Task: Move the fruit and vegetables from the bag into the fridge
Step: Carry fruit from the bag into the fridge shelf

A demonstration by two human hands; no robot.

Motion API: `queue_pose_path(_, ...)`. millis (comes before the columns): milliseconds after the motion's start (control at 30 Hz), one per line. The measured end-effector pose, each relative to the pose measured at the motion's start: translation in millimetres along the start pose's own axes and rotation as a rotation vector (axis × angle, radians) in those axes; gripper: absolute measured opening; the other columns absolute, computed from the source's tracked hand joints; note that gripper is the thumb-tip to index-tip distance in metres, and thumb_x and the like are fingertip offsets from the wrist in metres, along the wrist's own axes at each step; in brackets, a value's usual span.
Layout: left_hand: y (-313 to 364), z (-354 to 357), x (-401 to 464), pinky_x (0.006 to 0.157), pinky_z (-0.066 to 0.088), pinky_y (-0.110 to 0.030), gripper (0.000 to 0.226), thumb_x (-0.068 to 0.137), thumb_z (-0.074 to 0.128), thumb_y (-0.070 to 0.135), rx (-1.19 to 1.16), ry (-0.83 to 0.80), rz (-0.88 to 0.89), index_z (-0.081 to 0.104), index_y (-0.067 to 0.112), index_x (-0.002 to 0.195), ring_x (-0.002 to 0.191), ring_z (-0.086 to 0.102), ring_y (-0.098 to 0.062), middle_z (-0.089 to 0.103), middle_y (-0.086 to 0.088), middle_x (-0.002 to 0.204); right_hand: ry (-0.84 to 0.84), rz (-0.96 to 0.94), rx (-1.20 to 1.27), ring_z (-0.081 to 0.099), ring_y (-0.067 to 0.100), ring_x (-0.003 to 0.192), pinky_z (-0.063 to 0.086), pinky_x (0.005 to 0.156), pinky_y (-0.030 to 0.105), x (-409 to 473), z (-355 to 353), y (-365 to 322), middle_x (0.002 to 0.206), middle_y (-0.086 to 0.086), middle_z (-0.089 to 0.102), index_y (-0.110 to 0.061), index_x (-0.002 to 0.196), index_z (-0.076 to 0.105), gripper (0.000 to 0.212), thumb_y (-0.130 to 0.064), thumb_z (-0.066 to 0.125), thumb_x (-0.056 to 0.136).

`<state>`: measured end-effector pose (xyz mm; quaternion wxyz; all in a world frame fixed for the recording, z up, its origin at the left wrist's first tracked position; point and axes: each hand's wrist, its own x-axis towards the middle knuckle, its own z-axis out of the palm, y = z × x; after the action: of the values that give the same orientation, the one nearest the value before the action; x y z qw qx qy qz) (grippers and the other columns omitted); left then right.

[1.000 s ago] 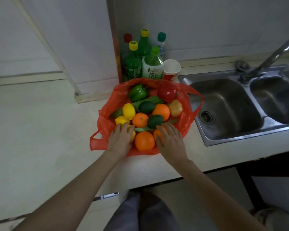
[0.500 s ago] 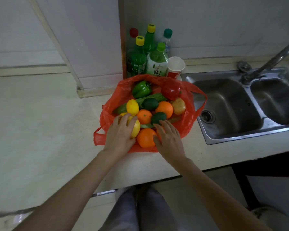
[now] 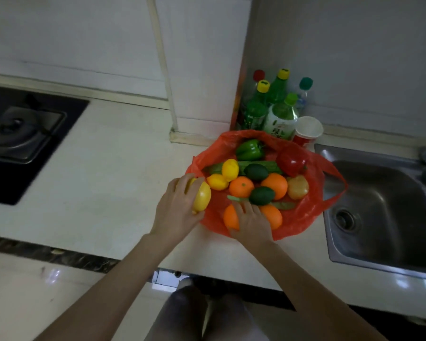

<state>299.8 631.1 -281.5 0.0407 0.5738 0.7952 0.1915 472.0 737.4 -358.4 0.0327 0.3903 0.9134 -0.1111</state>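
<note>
A: The left hand (image 3: 178, 209) curls around a yellow fruit (image 3: 202, 196) at the nine o'clock edge of the red bag (image 3: 303, 217). Lift it clear, gently.

B: And the right hand (image 3: 252, 221)?

A: It presses on an orange (image 3: 230, 217), fingers spread; the grip underneath is hidden. No fridge in view.

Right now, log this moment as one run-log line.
stage: first pick | left hand: grips lemon at bag edge | right hand: on orange in bag | fridge: unseen
</note>
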Motion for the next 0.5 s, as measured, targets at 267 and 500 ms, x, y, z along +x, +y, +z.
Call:
queue_pose_path(267, -3.3, -19.4, -32.2, 0.074, 0.051, -0.042, 0.078, 0.063, 0.08, 0.026, -0.04, 0.125, -0.187, 0.045, 0.019, 0.133, 0.116, 0.044, -0.033, 0.045, -0.007, 0.135, 0.083, -0.104, 0.035, 0.06, 0.031, 0.088, 0.049, 0.063, 0.035, -4.1, -17.8, 6.9, 0.107, 0.009, 0.059, -0.018, 0.129, 0.051, 0.084, -0.044, 0.08, 0.054)
queue_pose_path(500, -7.8, -39.0, -67.8, 0.08, 0.049, -0.045, 0.079, 0.065, 0.081, 0.027, -0.02, 0.245, -0.304, 0.045, 0.018, 0.134, 0.115, 0.044, -0.036, 0.043, -0.008, 0.136, 0.121, -0.191, 0.099, 0.046, 0.028, 0.119, 0.045, 0.083, 0.038, -0.6, -58.4, -0.4, 0.135, 0.004, 0.042, -0.025, 0.142, 0.033, 0.084, -0.051, 0.07, 0.071)
